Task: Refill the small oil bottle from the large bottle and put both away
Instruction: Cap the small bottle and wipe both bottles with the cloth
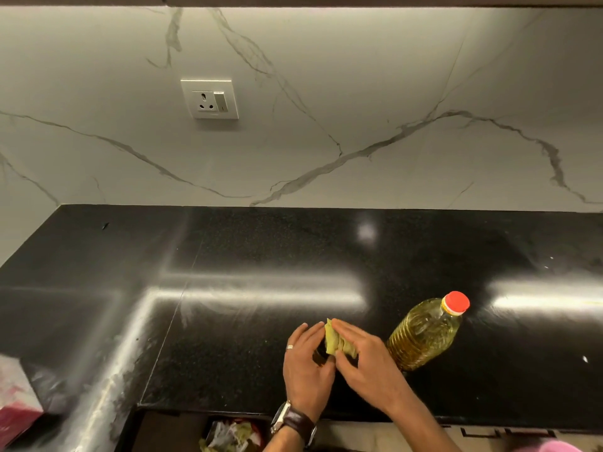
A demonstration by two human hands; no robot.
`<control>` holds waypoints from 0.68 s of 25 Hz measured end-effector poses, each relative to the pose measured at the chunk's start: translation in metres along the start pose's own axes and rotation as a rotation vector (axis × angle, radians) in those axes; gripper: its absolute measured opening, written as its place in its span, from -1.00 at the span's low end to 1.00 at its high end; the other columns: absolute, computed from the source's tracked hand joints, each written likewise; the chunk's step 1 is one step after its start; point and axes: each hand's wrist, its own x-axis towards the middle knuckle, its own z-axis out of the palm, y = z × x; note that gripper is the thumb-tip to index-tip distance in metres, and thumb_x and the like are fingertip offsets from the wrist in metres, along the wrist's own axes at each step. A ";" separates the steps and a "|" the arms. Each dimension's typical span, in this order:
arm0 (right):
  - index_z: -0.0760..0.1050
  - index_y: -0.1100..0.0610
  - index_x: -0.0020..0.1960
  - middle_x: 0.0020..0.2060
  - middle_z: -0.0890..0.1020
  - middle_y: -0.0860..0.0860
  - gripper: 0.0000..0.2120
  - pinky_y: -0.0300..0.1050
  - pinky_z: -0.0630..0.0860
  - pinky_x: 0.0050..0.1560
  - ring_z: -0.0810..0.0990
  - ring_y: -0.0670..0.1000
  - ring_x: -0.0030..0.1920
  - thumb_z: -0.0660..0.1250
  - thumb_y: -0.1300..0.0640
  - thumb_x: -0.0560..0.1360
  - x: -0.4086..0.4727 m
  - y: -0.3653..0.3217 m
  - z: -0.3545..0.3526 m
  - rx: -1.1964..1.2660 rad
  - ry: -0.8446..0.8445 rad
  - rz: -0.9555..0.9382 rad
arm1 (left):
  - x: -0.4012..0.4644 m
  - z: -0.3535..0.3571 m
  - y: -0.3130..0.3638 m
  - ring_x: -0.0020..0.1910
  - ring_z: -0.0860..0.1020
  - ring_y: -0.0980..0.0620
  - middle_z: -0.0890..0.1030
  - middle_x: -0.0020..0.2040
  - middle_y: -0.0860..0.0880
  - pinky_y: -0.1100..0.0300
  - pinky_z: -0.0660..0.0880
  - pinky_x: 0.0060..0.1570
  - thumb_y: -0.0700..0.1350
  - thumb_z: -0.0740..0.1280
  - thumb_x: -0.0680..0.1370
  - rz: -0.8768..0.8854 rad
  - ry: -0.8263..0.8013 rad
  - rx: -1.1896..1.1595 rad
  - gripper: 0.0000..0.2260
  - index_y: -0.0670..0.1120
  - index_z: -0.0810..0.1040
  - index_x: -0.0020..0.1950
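1. The polished black stone counter (pixel 261 256) is seen below a white marble-veined wall; streaks and glare are visible on its surface, so it is judged smooth and possibly slick, and anything oily set on it could slide.

2. The large clear plastic bottle of yellow oil with a red screw cap (pixel 427 331) is standing on the counter just beside the right hand, apparently not touched by it. It is seen filled nearly to the shoulder, so it is judged heavy and liable to slosh. The ribbed thin plastic would give under a hard squeeze; it would best be taken around the ribbed middle of the body, not by the cap, with a second hand under the base when tilted.

3. The left hand (pixel 306 370), with a ring and a dark-strapped watch, is curled around something dark and small, mostly hidden. Whether this is the small oil bottle cannot be told for certain, though it is judged likely; if so, it stands near the counter's front edge, between the two hands.

4. The right hand (pixel 368 360) is laid over a folded yellow-green cloth (pixel 336 340), its fingers (pixel 346 331) held together and pressed flat on the cloth.

5. The cloth is soft and pliable, and is judged useful against an oily, slippery grip on the hidden object.
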 end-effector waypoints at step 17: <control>0.75 -0.02 0.15 -0.12 0.73 -0.30 -0.78 -0.30 0.65 0.10 0.67 -0.34 0.04 0.56 0.14 0.51 0.002 0.001 -0.011 0.259 0.121 0.251 | 0.002 0.000 -0.006 0.62 0.20 0.16 0.48 0.37 0.47 -0.22 0.28 0.48 0.44 0.38 0.41 -0.028 0.045 0.017 -0.60 0.49 0.54 0.24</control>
